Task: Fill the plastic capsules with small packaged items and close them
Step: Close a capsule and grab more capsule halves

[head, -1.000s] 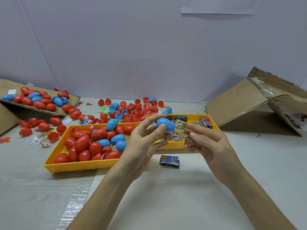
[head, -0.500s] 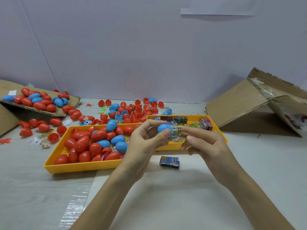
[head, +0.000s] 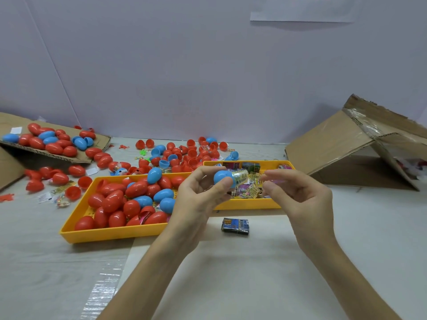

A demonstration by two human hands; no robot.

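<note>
With the left hand (head: 198, 197) pinching the blue plastic capsule half (head: 222, 179) above the yellow plastic tray (head: 249, 206) and the right hand (head: 300, 197) loose and empty beside it, the clear-wrapped yellow packet (head: 241, 177) jutting out could slip free or block closing.

blue capsule half (head: 222, 178) lies sideways, yellow packet (head: 240, 177) protruding.
</note>
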